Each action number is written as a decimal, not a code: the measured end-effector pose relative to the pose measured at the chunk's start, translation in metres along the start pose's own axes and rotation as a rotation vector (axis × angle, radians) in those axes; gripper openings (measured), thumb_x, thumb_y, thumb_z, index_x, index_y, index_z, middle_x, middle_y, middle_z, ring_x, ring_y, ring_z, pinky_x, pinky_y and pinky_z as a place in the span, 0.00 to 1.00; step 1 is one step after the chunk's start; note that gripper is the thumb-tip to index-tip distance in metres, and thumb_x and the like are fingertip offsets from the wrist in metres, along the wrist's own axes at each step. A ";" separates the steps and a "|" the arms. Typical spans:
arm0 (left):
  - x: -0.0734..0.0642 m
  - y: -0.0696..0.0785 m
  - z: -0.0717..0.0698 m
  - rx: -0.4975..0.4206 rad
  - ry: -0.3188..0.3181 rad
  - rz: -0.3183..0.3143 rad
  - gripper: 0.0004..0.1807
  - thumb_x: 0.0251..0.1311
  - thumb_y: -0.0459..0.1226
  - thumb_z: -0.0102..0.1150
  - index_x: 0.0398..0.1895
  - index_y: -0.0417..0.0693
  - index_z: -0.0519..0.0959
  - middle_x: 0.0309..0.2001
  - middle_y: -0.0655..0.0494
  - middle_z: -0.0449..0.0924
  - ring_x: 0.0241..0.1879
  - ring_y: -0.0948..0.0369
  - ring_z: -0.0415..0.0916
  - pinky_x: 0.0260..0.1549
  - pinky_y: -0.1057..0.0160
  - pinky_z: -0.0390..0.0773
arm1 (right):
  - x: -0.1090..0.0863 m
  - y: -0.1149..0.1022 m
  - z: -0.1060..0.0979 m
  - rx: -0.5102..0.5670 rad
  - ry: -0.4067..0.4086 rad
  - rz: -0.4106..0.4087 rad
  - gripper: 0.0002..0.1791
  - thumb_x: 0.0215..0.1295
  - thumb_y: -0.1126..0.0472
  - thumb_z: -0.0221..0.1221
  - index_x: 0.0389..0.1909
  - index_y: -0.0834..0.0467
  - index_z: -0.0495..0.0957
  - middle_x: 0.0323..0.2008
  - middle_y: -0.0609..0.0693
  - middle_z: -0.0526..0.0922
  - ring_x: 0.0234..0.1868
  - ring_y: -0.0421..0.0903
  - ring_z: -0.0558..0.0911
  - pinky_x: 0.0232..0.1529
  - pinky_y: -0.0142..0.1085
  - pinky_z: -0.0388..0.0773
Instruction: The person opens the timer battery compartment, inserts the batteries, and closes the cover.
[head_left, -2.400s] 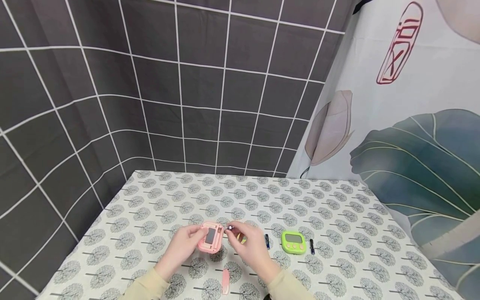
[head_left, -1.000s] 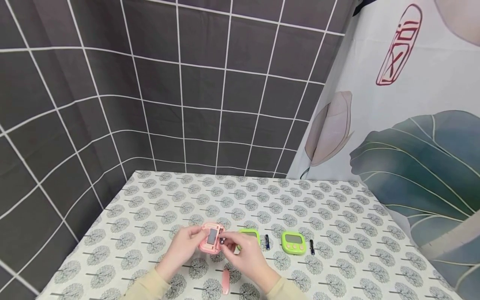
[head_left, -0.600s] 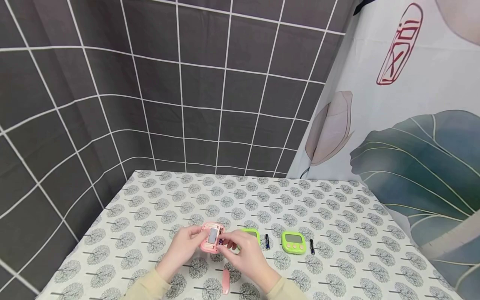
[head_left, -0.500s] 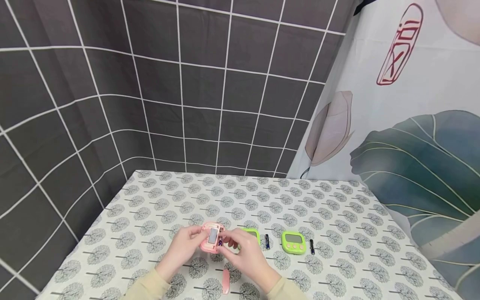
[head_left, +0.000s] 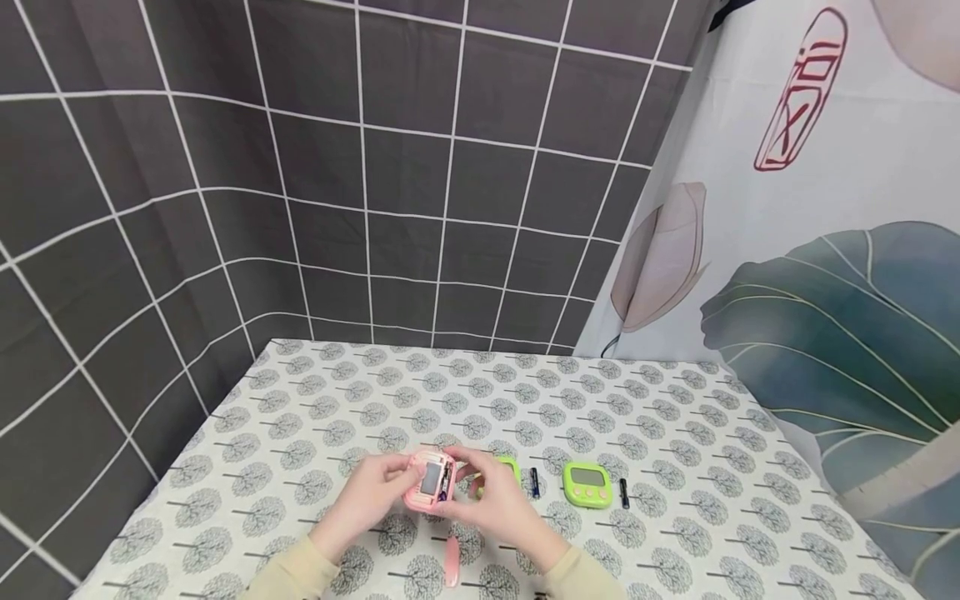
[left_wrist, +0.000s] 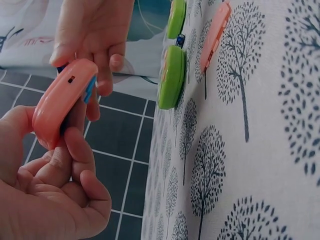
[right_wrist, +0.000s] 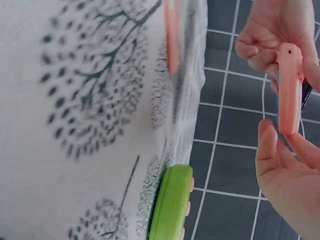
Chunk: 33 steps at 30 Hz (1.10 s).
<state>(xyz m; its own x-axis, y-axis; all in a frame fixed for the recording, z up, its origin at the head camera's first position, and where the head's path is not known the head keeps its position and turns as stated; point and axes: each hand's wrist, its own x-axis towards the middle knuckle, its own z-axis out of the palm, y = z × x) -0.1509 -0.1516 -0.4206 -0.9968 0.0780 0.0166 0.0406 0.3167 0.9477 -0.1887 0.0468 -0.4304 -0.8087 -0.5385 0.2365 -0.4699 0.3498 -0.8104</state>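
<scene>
A pink digital timer [head_left: 423,500] is held above the table, its back turned up and battery compartment uncovered. A dark battery [head_left: 446,482] lies in the slot along its right side. My left hand [head_left: 367,493] pinches the timer's left side, thumb on the back. My right hand [head_left: 502,502] holds the opposite edge between thumb and fingers. Both wrist views show the timer [left_wrist: 65,102] edge-on, with the fingertips of both hands at its ends. Below the hands, a long pink battery cover [head_left: 452,562] lies on the cloth.
One green timer [head_left: 588,485] lies to the right, with a battery [head_left: 624,493] beside it. Another green timer [head_left: 512,467] is partly hidden behind my right hand, near a second battery [head_left: 535,483]. A dark checked curtain [head_left: 397,250] hangs behind the table.
My right hand has brought the battery from beside the pink timer into its slot. Its fingers have since moved off the battery to the timer's edge. The left hand has kept its hold.
</scene>
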 end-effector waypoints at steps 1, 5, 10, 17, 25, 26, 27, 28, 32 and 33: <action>0.000 0.001 0.000 0.007 -0.001 0.006 0.18 0.63 0.40 0.56 0.46 0.32 0.78 0.34 0.43 0.84 0.27 0.61 0.80 0.33 0.65 0.81 | 0.001 0.000 -0.001 0.025 -0.015 0.025 0.40 0.43 0.49 0.73 0.59 0.58 0.72 0.45 0.48 0.82 0.35 0.51 0.79 0.31 0.30 0.77; 0.001 0.002 0.000 0.029 -0.004 0.014 0.18 0.62 0.41 0.57 0.44 0.33 0.79 0.33 0.45 0.85 0.28 0.61 0.80 0.33 0.66 0.80 | 0.001 -0.002 -0.005 0.093 -0.052 0.067 0.39 0.43 0.53 0.73 0.59 0.57 0.71 0.41 0.48 0.83 0.33 0.49 0.80 0.30 0.30 0.77; 0.002 0.002 0.001 0.017 -0.012 -0.002 0.19 0.62 0.43 0.57 0.45 0.34 0.79 0.33 0.48 0.85 0.29 0.62 0.81 0.35 0.66 0.79 | 0.000 -0.004 -0.007 0.146 -0.074 0.097 0.39 0.43 0.57 0.74 0.59 0.54 0.70 0.36 0.47 0.84 0.28 0.39 0.79 0.31 0.30 0.78; 0.001 0.003 0.001 -0.027 -0.047 0.007 0.20 0.62 0.42 0.57 0.47 0.31 0.77 0.33 0.45 0.85 0.27 0.60 0.81 0.31 0.67 0.80 | -0.001 -0.004 -0.009 0.222 -0.085 0.112 0.37 0.43 0.62 0.73 0.58 0.53 0.71 0.30 0.49 0.81 0.28 0.39 0.79 0.31 0.29 0.79; 0.002 0.005 0.001 -0.010 -0.054 0.006 0.23 0.62 0.44 0.57 0.48 0.31 0.77 0.35 0.43 0.85 0.30 0.61 0.82 0.35 0.68 0.79 | -0.001 -0.004 -0.010 0.278 -0.107 0.116 0.35 0.45 0.63 0.72 0.57 0.54 0.69 0.25 0.47 0.79 0.25 0.37 0.77 0.29 0.28 0.78; 0.001 0.005 0.001 -0.016 -0.057 0.007 0.23 0.62 0.44 0.57 0.48 0.30 0.77 0.35 0.42 0.85 0.30 0.61 0.82 0.35 0.68 0.80 | -0.001 -0.004 -0.010 0.285 -0.109 0.117 0.35 0.45 0.64 0.72 0.57 0.55 0.69 0.25 0.47 0.79 0.25 0.37 0.77 0.29 0.28 0.78; 0.001 0.005 0.001 -0.023 -0.060 0.008 0.23 0.62 0.44 0.57 0.48 0.30 0.77 0.35 0.42 0.85 0.30 0.60 0.82 0.35 0.68 0.80 | -0.001 -0.004 -0.010 0.290 -0.111 0.117 0.35 0.45 0.64 0.71 0.57 0.55 0.69 0.25 0.47 0.79 0.25 0.38 0.77 0.29 0.29 0.78; 0.001 0.006 0.001 -0.027 -0.061 0.009 0.23 0.62 0.44 0.57 0.48 0.30 0.77 0.36 0.41 0.84 0.31 0.60 0.82 0.35 0.68 0.80 | -0.001 -0.005 -0.010 0.299 -0.114 0.120 0.35 0.45 0.65 0.71 0.57 0.55 0.68 0.25 0.48 0.80 0.26 0.38 0.78 0.30 0.29 0.79; 0.000 0.006 0.001 -0.035 -0.057 0.004 0.22 0.63 0.42 0.56 0.49 0.29 0.76 0.35 0.41 0.84 0.30 0.60 0.82 0.34 0.68 0.80 | -0.002 -0.006 -0.010 0.331 -0.121 0.131 0.35 0.46 0.66 0.70 0.57 0.56 0.67 0.26 0.50 0.80 0.27 0.40 0.78 0.32 0.30 0.79; -0.001 0.005 0.001 -0.033 -0.053 0.001 0.22 0.63 0.41 0.56 0.50 0.29 0.76 0.35 0.42 0.84 0.30 0.60 0.82 0.33 0.68 0.80 | -0.002 -0.006 -0.009 0.340 -0.123 0.134 0.35 0.46 0.67 0.70 0.57 0.56 0.67 0.26 0.50 0.80 0.27 0.40 0.78 0.32 0.29 0.79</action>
<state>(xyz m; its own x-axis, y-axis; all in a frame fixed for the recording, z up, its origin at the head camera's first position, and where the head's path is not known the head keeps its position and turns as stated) -0.1498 -0.1489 -0.4158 -0.9917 0.1283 0.0017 0.0386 0.2856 0.9576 -0.1874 0.0533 -0.4212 -0.7967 -0.6005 0.0675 -0.2026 0.1602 -0.9661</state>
